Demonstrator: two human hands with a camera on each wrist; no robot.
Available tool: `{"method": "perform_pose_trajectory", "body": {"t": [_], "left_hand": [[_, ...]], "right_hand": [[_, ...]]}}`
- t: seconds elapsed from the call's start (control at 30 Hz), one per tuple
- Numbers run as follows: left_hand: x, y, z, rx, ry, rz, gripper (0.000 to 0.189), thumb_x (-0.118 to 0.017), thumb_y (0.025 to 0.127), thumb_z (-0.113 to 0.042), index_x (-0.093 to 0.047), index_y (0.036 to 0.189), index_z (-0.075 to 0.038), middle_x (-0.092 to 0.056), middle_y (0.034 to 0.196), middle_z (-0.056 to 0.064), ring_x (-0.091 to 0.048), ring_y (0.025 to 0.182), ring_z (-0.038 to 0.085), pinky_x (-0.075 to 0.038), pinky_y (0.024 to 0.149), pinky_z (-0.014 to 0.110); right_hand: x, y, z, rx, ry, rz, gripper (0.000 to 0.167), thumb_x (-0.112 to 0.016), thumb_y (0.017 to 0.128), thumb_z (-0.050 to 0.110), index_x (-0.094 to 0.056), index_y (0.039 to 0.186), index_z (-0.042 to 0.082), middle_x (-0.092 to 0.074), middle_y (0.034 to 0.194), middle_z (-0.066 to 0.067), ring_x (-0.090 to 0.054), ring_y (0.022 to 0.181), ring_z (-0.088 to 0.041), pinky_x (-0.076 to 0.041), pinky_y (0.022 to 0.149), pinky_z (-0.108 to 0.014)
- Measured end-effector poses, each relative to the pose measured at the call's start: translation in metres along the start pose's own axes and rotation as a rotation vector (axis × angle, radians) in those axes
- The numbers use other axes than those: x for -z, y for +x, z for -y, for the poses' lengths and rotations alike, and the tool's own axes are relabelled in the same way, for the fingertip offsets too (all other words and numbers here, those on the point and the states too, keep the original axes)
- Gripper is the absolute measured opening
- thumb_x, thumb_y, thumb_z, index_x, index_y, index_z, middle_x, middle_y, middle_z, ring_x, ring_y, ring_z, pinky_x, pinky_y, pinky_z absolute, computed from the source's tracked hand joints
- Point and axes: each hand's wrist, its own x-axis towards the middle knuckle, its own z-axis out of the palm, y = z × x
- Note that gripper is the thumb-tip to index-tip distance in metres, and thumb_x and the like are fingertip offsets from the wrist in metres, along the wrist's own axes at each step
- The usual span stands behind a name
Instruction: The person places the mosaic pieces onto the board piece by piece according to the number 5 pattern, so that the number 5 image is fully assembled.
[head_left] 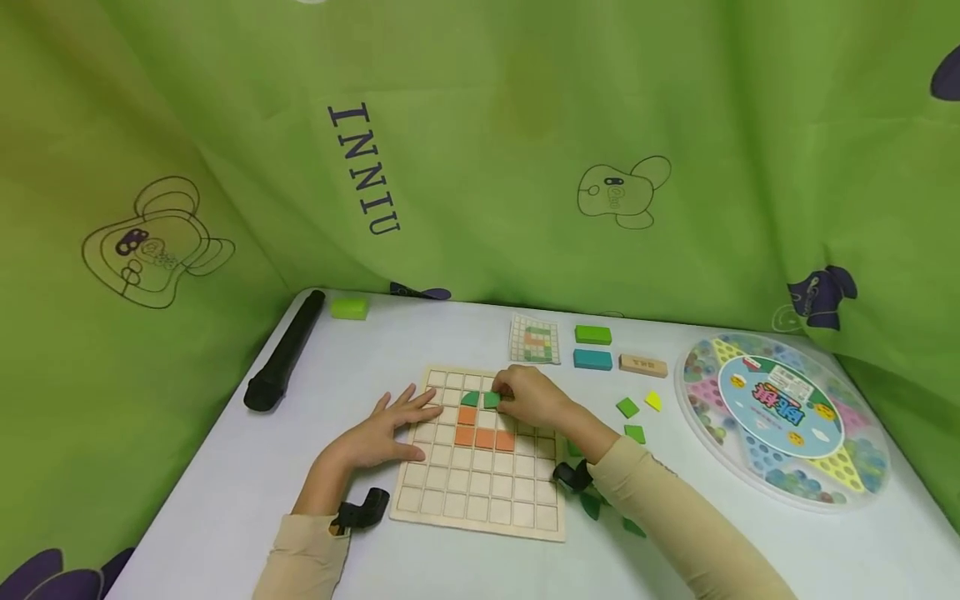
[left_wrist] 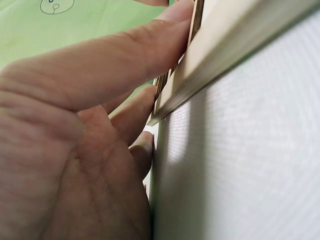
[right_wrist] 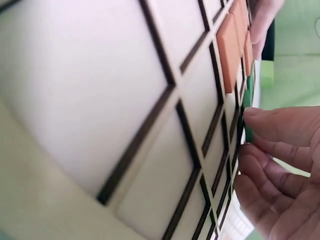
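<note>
A wooden grid board (head_left: 450, 504) lies on the white table. My left hand (head_left: 378, 437) rests at its left edge, fingers spread, with fingertips over the outer squares; in the left wrist view the thumb (left_wrist: 125, 65) lies along the board's side. Near the top of the grid, my right hand (head_left: 532, 398) pinches a green tile (head_left: 491, 401) between thumb and fingers. That green tile (right_wrist: 248, 132) is partly hidden by the fingertips in the right wrist view. Just left of it sits a green tile with a curved side (head_left: 470, 399). Several orange squares (head_left: 484, 438) fill cells below.
Loose green tiles (head_left: 634, 433) and a yellow piece (head_left: 654, 402) lie right of the board, some beneath the right forearm. Behind stand a pattern card (head_left: 535, 339) and coloured blocks (head_left: 592, 360). A round game box (head_left: 780, 408) is at right, a black microphone (head_left: 285, 354) at left.
</note>
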Motion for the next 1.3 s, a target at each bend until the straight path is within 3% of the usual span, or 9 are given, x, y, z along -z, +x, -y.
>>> {"method": "perform_pose_trajectory", "body": {"t": [0.27, 0.43, 0.53, 0.63, 0.77, 0.87, 1.13, 1.3], "left_hand": [[0.001, 0.002, 0.000, -0.005, 0.016, -0.001, 0.070, -0.073, 0.079, -0.031, -0.046, 0.142, -0.014, -0.023, 0.157, 0.010, 0.000, 0.146, 0.040, 0.010, 0.113, 0.060], [-0.003, 0.001, 0.001, -0.004, -0.020, -0.003, 0.070, -0.074, 0.079, -0.031, -0.046, 0.141, -0.012, -0.023, 0.157, 0.011, 0.000, 0.146, 0.040, 0.011, 0.113, 0.060], [-0.005, 0.001, 0.001, -0.007, -0.018, -0.001, 0.071, -0.073, 0.079, -0.032, -0.046, 0.142, -0.013, -0.022, 0.157, 0.011, 0.000, 0.146, 0.039, 0.011, 0.113, 0.060], [-0.003, 0.001, 0.001, -0.013, 0.001, -0.003, 0.071, -0.073, 0.079, -0.032, -0.045, 0.142, -0.013, -0.022, 0.157, 0.011, 0.000, 0.146, 0.039, 0.011, 0.113, 0.060], [0.002, 0.001, 0.001, -0.009, 0.014, 0.002, 0.071, -0.073, 0.079, -0.031, -0.045, 0.142, -0.013, -0.022, 0.157, 0.010, -0.001, 0.146, 0.039, 0.011, 0.113, 0.059], [0.005, 0.000, 0.001, -0.004, 0.013, 0.004, 0.071, -0.073, 0.079, -0.030, -0.045, 0.142, -0.013, -0.022, 0.157, 0.011, -0.001, 0.146, 0.039, 0.011, 0.113, 0.059], [0.000, 0.000, 0.003, -0.014, -0.004, 0.004, 0.071, -0.073, 0.080, -0.032, -0.045, 0.142, -0.013, -0.021, 0.158, 0.011, 0.002, 0.146, 0.040, 0.012, 0.112, 0.060], [0.000, 0.001, 0.001, -0.017, 0.005, -0.008, 0.071, -0.073, 0.080, -0.030, -0.045, 0.142, -0.013, -0.021, 0.157, 0.011, 0.001, 0.146, 0.040, 0.012, 0.113, 0.060]], "right_hand": [[-0.006, 0.003, -0.005, 0.017, 0.003, -0.012, 0.021, -0.071, 0.084, 0.018, -0.068, 0.103, 0.009, -0.062, 0.092, -0.002, -0.055, 0.080, -0.013, -0.051, 0.071, -0.029], [0.004, -0.008, -0.013, -0.002, 0.081, 0.000, 0.031, -0.070, 0.086, 0.020, -0.065, 0.113, 0.006, -0.065, 0.103, -0.006, -0.060, 0.092, -0.018, -0.053, 0.079, -0.033], [0.018, -0.028, -0.023, -0.033, 0.118, -0.033, 0.034, -0.068, 0.087, 0.018, -0.063, 0.117, 0.003, -0.065, 0.109, -0.009, -0.061, 0.100, -0.023, -0.052, 0.085, -0.039], [0.030, -0.058, -0.037, -0.066, 0.107, -0.033, 0.030, -0.070, 0.085, 0.015, -0.065, 0.113, 0.003, -0.065, 0.105, -0.008, -0.061, 0.098, -0.024, -0.052, 0.084, -0.041], [0.028, -0.097, -0.061, -0.074, 0.087, 0.014, 0.027, -0.074, 0.080, 0.015, -0.067, 0.106, 0.008, -0.063, 0.099, -0.002, -0.058, 0.091, -0.017, -0.051, 0.079, -0.034], [0.020, -0.110, -0.072, -0.052, 0.100, 0.012, 0.028, -0.076, 0.078, 0.015, -0.067, 0.105, 0.011, -0.059, 0.098, 0.002, -0.054, 0.089, -0.013, -0.049, 0.077, -0.030], [0.024, -0.102, -0.060, -0.010, 0.054, 0.000, 0.016, -0.069, 0.082, 0.008, -0.065, 0.097, 0.012, -0.062, 0.093, 0.006, -0.057, 0.085, -0.008, -0.052, 0.075, -0.027], [0.029, -0.079, -0.040, 0.013, 0.054, -0.087, 0.015, -0.066, 0.083, 0.003, -0.064, 0.097, 0.007, -0.066, 0.089, 0.001, -0.061, 0.080, -0.011, -0.054, 0.071, -0.026]]}}
